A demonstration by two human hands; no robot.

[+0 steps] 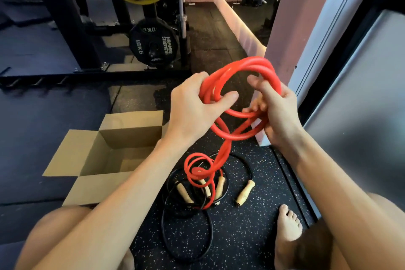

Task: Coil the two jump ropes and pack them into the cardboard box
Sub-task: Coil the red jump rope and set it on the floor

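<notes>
Black rubber flecked with white is the floor (252, 237) all this lies on. Nearest me, the person's bare foot (287, 226) is planted close to its right edge. Just ahead of the toes the black jump rope (188, 208) sprawls in loose loops, not yet coiled. Its strands cross the wooden handles (245, 192) and the tail of the red jump rope (245, 64).

That is where I'd expect trouble. The red tail drops from the hands into a small heap of rings lying right on top of the black loops, and I can't tell which handle belongs to which rope. If the next turn is pulled up briskly, the red could drag a black loop or a handle with it and snarl the two together.

To the left, the cardboard box (131, 136) stands on the floor with its flaps spread, and nothing shows inside it.

Higher up, the left hand (192, 107) has its fingers curled round the bunched strands on one side of the red coil, thumb poking through the ring. The right hand (276, 112) clutches the opposite side, fingers wrapped about several strands. The turns look uneven, with one sagging low in a twist. If either grip loosens, I'd guess the springy rings will spill open.

Beyond, a weight plate (153, 46) hangs on a dark rack (74, 28).
</notes>
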